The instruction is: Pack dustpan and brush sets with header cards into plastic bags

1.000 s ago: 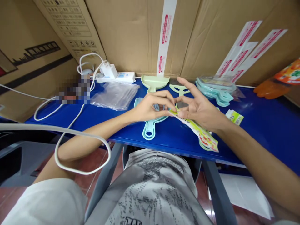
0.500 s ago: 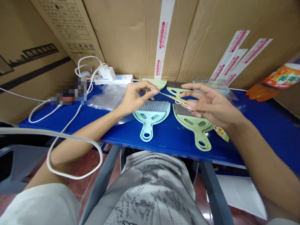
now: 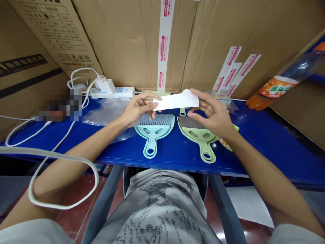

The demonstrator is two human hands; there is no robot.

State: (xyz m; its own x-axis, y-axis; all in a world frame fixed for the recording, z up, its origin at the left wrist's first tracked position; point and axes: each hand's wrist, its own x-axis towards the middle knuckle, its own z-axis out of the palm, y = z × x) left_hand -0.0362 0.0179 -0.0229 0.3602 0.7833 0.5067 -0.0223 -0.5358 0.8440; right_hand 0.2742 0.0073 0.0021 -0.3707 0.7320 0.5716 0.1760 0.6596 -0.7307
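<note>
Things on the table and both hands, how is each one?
Left hand: pinching
White strip: held up, slightly curled
Right hand: thumb and fingers apart
Blue brush and dustpan: nested
Green brush and dustpan: nested
Bottle: capped, partly full
Clear bag: flat, wrinkled

1 bottle (image 3: 278, 86) with an orange label and an orange cap tilts at the right. At the left, 1 white power strip (image 3: 126, 91) lies beside a white adapter (image 3: 108, 86); a white cable (image 3: 96, 176) loops nearer. White tape (image 3: 161, 51) with red print runs down the cardboard (image 3: 132, 44).
</note>
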